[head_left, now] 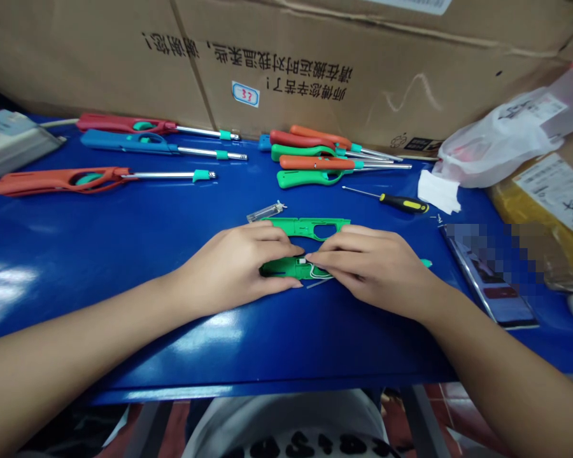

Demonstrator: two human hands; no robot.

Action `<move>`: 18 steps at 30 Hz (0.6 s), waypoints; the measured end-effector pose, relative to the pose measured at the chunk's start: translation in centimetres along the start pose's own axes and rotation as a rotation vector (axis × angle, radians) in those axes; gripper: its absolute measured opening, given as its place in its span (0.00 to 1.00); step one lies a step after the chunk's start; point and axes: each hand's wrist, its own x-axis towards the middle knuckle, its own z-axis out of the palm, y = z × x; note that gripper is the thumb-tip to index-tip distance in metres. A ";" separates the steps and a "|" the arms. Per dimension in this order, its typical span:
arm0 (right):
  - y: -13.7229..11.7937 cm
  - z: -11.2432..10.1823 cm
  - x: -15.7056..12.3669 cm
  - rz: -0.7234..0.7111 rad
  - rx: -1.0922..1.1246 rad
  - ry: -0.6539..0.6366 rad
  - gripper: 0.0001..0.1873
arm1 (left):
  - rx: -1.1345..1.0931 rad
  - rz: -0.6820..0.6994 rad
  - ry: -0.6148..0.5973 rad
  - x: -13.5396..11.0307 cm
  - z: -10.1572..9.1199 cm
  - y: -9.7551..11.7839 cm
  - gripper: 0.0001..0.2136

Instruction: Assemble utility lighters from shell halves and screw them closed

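While your left hand curls closed around the green shell at centre, your right hand bunches over its white wires, its hold impossible to tell, another shell at twelve o'clock, screwdriver at two.

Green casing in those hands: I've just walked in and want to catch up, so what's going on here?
A person's left hand grips one open green lighter casing half, while the right hand has its fingertips at a small white part by white wires there. The matching green half lies just beyond, apart, near a clear tank-like part. A black-and-yellow screwdriver rests farther back.
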 end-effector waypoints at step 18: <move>0.2 -1.7 0.2 0.246 0.073 0.117 0.14 | 0.064 0.033 -0.020 0.1 -0.4 0.6 0.15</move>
